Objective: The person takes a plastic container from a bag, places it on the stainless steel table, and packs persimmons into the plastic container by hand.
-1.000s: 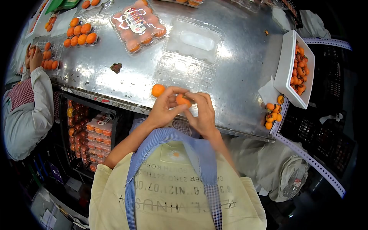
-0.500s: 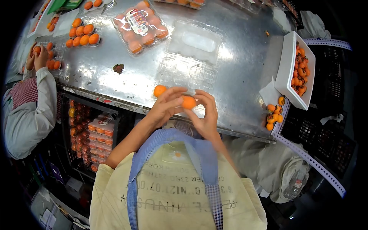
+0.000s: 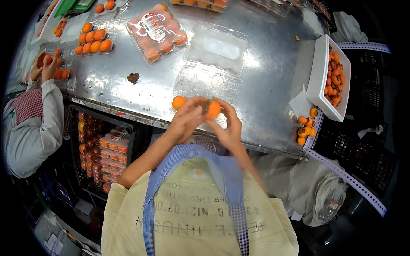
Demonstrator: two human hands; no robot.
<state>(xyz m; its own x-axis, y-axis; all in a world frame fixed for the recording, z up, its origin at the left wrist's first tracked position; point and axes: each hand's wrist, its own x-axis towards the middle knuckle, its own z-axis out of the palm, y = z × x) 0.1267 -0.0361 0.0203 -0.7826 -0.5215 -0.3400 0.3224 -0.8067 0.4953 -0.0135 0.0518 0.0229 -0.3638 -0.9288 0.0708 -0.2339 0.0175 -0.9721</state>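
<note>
Between my two hands, over the table's front edge, is an orange persimmon [image 3: 213, 110] with its dark leafy cap facing left. My right hand [image 3: 229, 129] is closed around the fruit's right side, thumb below and fingers above. The fingers of my left hand [image 3: 186, 120] are pinched against the cap side. Just beyond my hands lies an open clear plastic tray [image 3: 207, 81], its lid folded back. Another persimmon [image 3: 179, 102] sits in the tray's near left corner, beside my left fingers; part of the tray is hidden behind my hands.
A white box [image 3: 313, 87] of small persimmons stands on the right, with loose ones [image 3: 306, 128] nearby. A closed, labelled pack [image 3: 156, 32] lies at the back. On the left, a co-worker's hands [image 3: 44, 68] hold fruit. A dark leafy scrap [image 3: 133, 78] lies on the metal table [image 3: 106, 81].
The persimmon has turned in my fingers, so its leafy cap now shows on the left. My hands stay in nearly the same place. The co-worker's hands have shifted slightly.
</note>
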